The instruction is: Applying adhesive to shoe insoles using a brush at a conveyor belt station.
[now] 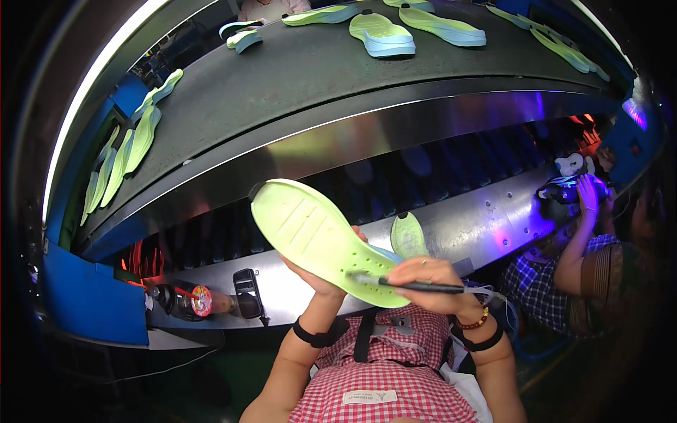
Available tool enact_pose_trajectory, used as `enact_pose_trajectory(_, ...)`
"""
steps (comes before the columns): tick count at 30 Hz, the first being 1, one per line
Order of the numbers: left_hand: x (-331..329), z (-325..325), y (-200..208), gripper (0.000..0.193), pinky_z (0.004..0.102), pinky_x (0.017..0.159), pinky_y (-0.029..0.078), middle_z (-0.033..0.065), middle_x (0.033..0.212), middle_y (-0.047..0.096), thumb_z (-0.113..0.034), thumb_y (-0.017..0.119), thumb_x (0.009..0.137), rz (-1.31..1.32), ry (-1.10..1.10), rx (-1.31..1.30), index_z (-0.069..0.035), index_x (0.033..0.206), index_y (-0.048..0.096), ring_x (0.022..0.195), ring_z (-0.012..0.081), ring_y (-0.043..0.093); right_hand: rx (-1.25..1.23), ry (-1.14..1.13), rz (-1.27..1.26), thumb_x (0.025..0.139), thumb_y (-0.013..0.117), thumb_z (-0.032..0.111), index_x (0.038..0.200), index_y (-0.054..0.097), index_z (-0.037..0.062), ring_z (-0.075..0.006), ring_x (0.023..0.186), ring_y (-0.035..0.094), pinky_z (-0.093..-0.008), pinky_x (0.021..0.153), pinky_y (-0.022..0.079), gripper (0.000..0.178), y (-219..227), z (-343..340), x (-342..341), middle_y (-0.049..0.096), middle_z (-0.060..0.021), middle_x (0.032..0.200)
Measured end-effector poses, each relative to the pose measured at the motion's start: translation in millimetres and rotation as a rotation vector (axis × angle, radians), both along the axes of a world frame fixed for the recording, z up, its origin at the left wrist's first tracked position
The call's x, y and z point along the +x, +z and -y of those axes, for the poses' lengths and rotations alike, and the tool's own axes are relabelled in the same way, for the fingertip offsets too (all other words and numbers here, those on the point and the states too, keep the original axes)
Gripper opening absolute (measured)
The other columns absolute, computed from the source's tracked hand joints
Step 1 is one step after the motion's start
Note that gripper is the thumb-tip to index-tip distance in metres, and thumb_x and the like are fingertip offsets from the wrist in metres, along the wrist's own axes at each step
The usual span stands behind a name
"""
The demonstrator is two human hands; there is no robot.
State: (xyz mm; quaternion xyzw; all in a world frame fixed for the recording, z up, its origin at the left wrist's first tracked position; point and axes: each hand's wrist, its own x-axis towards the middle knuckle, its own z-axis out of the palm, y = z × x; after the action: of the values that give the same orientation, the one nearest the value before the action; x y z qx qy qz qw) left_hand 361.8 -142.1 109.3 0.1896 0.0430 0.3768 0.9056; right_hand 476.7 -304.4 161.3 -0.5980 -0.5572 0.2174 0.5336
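Observation:
A yellow-green shoe sole (303, 225) is held up, tilted, over the metal ledge, its inner face with grooves and small holes turned upward. My left hand (317, 280) is closed on its edge from below; most of those fingers are hidden behind it. In my right hand (431, 282) is a slim brush (446, 288) with a dark handle. The brush's pale tip lies against the holed end of the sole. Just beyond my right hand, a second, smaller-looking green sole piece (407, 236) rests at the ledge.
A dark conveyor belt (282, 92) curves across the back, carrying several green-and-blue soles (381, 35). On the metal ledge (486, 222) at left stand a dark bottle (169, 299) and a black-framed object (247, 292). At right, a co-worker's hand (587, 192) holds a dark item.

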Motion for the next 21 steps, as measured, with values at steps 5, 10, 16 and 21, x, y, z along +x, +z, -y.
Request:
enact_pose_trajectory(5,-5.4,-9.1,12.5,0.093,0.0447,0.072,0.046,0.0275,0.102,0.056,-0.081,0.021,0.070,0.073,0.029,-0.001,-0.008,0.121,0.047,0.081,0.0380,0.057,-0.014,0.349,-0.088,0.069,0.069,0.001,0.089,0.066,0.0047,-0.0202,0.091,0.060,-0.0308,0.081,0.047,0.021,-0.5,9.3,2.7,0.066,-0.0085,0.091)
enact_pose_trajectory(10,-5.8,-13.0,19.5,0.091,0.0449,0.073,0.046,0.0276,0.101,0.056,-0.080,0.023,0.070,0.024,0.089,-0.023,-0.010,0.122,0.046,0.082,0.0389,0.057,0.006,0.143,-0.033,0.068,0.069,0.000,0.090,0.066,0.0039,-0.0206,0.090,0.060,-0.0308,0.081,0.047,0.023,-6.5,15.0,4.5,0.065,-0.0087,0.092)
enact_pose_trajectory(16,-7.9,-14.0,26.8,0.089,0.0470,0.079,0.045,0.0254,0.101,0.057,-0.076,0.025,0.074,0.082,0.056,0.073,-0.004,0.122,0.045,0.087,0.0377,0.058,-0.056,-0.044,-0.103,0.065,0.070,-0.003,0.088,0.066,0.0001,-0.0222,0.086,0.061,-0.0306,0.078,0.048,0.023,-11.5,20.6,7.3,0.066,-0.0108,0.089)
enact_pose_trajectory(21,-8.1,-13.4,34.3,0.094,0.0477,0.077,0.046,0.0261,0.102,0.055,-0.082,0.022,0.069,0.034,0.080,0.066,-0.009,0.125,0.042,0.086,0.0393,0.057,-0.013,0.291,-0.206,0.070,0.067,-0.001,0.093,0.066,0.0029,-0.0199,0.088,0.060,-0.0303,0.079,0.048,0.023,-12.4,22.3,7.7,0.065,-0.0079,0.091)
